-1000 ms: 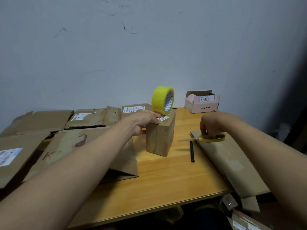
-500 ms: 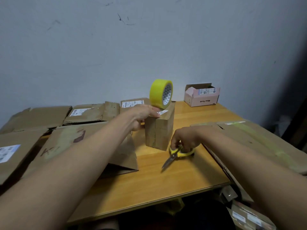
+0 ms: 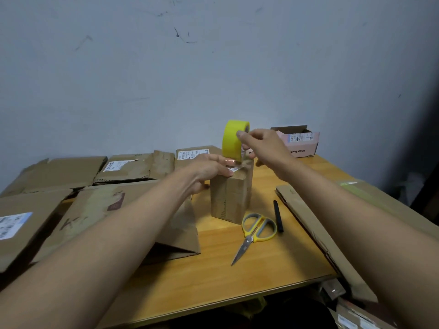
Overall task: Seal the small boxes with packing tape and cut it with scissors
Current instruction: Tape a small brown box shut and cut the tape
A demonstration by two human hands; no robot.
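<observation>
A small upright cardboard box (image 3: 230, 198) stands mid-table. On its top stands a yellow tape roll (image 3: 232, 141) on edge. My left hand (image 3: 209, 168) presses on the box's top near edge, over a white label, fingers flat. My right hand (image 3: 260, 144) grips the roll from the right, thumb and fingers on its rim and side. The scissors (image 3: 255, 231), yellow and grey handles, lie shut on the table in front of the box, blades pointing toward me, with no hand on them.
A black pen (image 3: 278, 216) lies right of the scissors. Flattened cardboard (image 3: 332, 222) covers the right table edge; more flat boxes (image 3: 78, 210) lie on the left. An open pink box (image 3: 299, 141) sits at the back right. The wooden table (image 3: 213, 276) ends near me.
My right hand set the scissors down in front of the box, let go of them, and rose to grip the tape roll. My left hand stayed on the box top.
</observation>
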